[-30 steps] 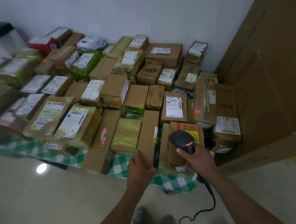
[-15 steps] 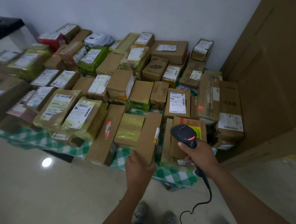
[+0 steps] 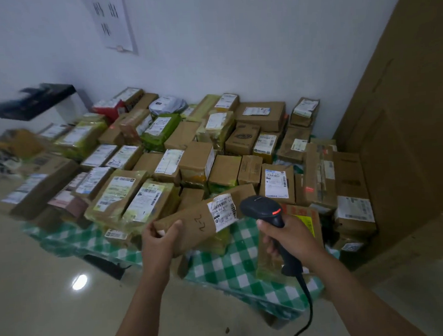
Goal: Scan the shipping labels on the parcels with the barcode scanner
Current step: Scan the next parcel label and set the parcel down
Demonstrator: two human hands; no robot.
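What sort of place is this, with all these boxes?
Most likely a small parcel sorting or pickup room. Dozens of labelled parcels lie packed on a green checked cloth, and the right hand grips a corded barcode scanner beside a long parcel that the left hand holds.

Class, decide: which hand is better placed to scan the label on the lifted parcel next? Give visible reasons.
Right hand: it grips the barcode scanner, its head beside the label. The left hand holds the parcel.
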